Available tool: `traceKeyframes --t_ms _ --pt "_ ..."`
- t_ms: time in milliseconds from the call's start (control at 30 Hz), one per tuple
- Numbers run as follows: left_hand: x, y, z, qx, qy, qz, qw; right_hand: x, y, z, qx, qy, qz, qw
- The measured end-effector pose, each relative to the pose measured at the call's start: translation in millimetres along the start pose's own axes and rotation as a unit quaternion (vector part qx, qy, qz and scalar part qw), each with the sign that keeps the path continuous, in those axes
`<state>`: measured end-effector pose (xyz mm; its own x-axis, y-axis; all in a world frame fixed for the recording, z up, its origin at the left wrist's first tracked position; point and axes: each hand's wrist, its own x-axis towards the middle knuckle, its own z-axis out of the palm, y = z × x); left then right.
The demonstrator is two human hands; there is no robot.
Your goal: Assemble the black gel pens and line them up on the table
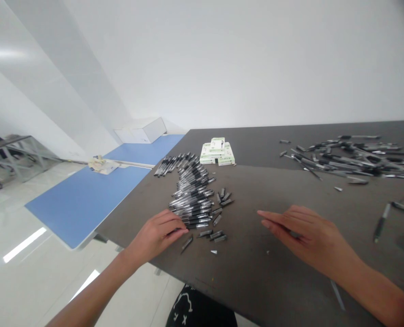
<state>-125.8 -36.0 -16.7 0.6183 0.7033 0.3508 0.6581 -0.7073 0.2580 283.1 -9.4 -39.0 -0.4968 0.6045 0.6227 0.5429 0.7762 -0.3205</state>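
Note:
My left hand is at the near end of a long row of clear-barrelled pens with black grips, laid side by side on the dark table. Its thumb and fingers close together on the end of the nearest pen. Several short black pen caps lie loose just right of the row. Over the bare tabletop further right, my right hand has its fingers stretched forward, the thumb slightly apart from them. Nothing shows between its fingertips.
Small white-and-green boxes are stacked behind the row. A loose heap of pens and parts spreads at the back right, with a single pen nearer. Lower blue tables adjoin on the left, one bearing a white box.

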Motion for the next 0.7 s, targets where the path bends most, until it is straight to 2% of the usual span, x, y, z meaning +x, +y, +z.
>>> traceKeyframes --t_ms 500,600,700 --pt "-3 1 6.9 0.001 0.032 -0.012 0.999 0 -1 -1 -0.008 0.0 0.0 1.0" --pt "-9 2 3.4 0.004 0.042 -0.019 0.999 1 -1 -1 -0.005 0.005 -0.001 1.0" --pt "-16 5 -4.2 0.009 0.079 -0.031 0.996 2 0 -2 0.009 0.005 -0.004 1.0"
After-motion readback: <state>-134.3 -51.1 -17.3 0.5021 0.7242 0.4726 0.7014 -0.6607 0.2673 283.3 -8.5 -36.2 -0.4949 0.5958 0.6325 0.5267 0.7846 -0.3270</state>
